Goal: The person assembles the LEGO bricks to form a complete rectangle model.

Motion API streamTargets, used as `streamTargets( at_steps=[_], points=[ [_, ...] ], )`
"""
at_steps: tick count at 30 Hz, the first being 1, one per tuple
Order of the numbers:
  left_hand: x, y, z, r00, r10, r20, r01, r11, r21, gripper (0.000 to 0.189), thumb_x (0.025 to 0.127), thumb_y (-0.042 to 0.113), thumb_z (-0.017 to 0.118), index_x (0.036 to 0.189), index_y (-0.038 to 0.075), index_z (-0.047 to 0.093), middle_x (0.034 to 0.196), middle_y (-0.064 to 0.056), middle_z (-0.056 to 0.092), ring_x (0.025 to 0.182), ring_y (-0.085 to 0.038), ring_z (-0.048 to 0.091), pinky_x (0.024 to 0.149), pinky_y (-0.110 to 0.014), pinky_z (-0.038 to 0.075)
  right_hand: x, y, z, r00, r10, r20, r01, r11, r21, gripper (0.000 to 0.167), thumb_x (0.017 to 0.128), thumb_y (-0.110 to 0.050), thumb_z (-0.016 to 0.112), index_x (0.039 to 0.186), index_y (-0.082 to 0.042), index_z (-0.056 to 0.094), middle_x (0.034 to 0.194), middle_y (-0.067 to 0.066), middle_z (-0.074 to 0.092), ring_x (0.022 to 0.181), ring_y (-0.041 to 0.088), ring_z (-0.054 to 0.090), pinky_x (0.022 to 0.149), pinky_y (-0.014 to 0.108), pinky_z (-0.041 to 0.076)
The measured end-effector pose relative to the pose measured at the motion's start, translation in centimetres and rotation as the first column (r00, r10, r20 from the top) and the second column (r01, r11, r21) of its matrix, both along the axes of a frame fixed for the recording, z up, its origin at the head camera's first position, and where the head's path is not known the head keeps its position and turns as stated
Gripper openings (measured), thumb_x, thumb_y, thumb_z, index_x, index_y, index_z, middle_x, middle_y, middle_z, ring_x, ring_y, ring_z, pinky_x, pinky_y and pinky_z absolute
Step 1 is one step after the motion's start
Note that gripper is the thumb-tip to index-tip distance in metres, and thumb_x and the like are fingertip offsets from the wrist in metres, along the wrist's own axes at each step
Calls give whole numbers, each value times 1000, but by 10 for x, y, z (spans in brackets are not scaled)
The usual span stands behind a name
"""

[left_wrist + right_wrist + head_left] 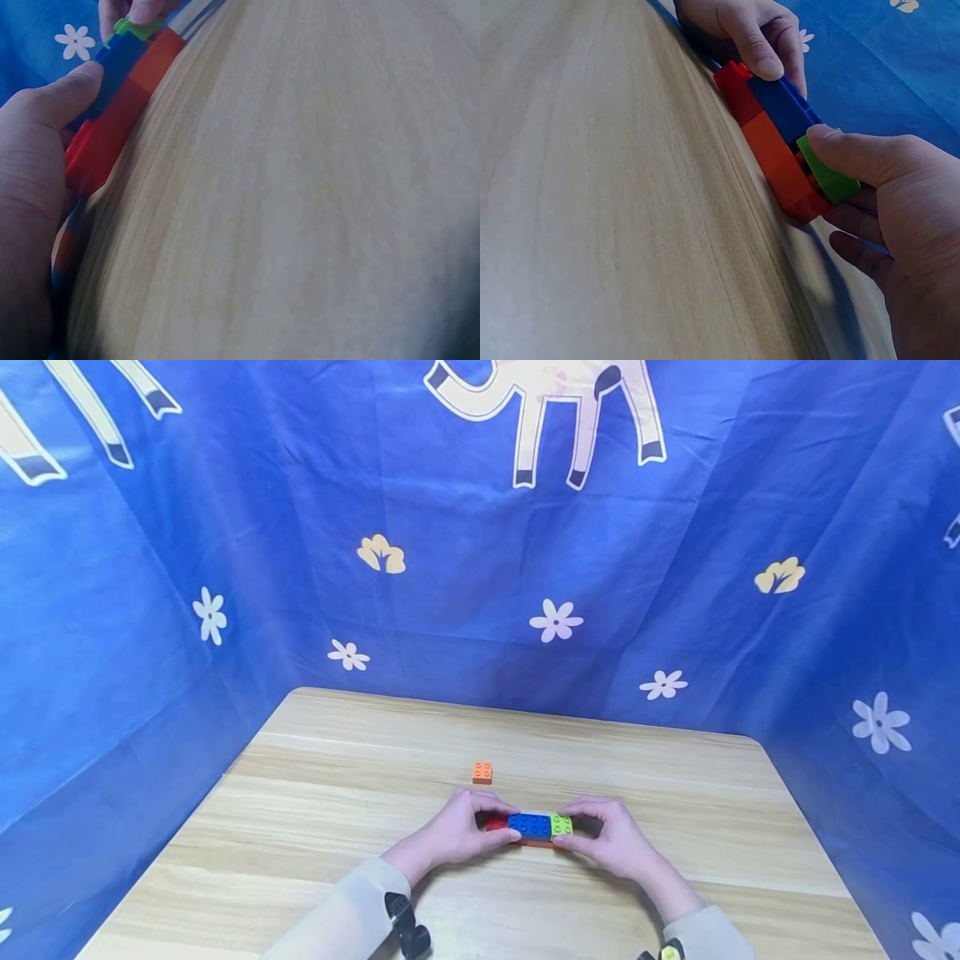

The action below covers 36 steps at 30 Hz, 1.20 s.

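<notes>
On the table, a red brick (pixel 739 94) and an orange brick (pixel 780 161) stand end to end as a lower row. A blue brick (pixel 529 825) with several studs lies across both of them. My left hand (pixel 459 828) pinches the blue brick near its left end, thumb on the near side. At the right end my right hand (pixel 615 842) pinches a light green brick (pixel 829 174) between thumb and fingers, over the orange brick. In the right wrist view the green brick sits slightly askew, with some orange showing below it. My fingers hide the far side.
A small loose orange brick (pixel 482 772) lies on the wooden table (pixel 360 752), behind the row and to its left. Blue printed cloth (pixel 465 610) hangs around the table's back and sides.
</notes>
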<state>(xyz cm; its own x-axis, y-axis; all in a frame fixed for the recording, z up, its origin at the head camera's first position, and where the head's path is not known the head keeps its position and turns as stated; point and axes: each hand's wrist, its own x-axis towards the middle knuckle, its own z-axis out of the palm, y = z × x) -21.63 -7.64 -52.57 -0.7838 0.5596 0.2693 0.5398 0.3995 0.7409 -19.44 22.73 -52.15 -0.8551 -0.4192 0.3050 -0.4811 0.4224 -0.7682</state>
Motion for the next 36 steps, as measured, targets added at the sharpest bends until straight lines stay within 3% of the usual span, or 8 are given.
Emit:
streamTargets(
  at_steps=[11,20,36],
  points=[
    [1,1,2,1000,-3,-1,3,1000,3,35,90,41,87,118,20,83,104,18,74,98,-4,67,87,-27,54,3,0,2,998,-43,49,42,999,35,28,90,-33,87,115,-20,83,114,-6,77,110,18,71,102,44,54],
    [1,1,2,1000,-9,-9,9,1000,5,34,90,38,88,118,19,82,103,17,75,97,-5,68,86,-27,55,4,-1,4,995,-53,80,50,998,42,31,89,-36,88,114,-19,83,112,-6,78,109,19,72,102,46,54],
    [0,1,2,1000,-1,-3,1,1000,15,36,89,41,87,118,20,82,103,18,74,97,-5,67,85,-27,55,1,-2,-1,998,-36,51,34,999,33,32,88,-36,88,114,-18,83,110,-5,79,105,17,73,100,41,56]
  ],
)
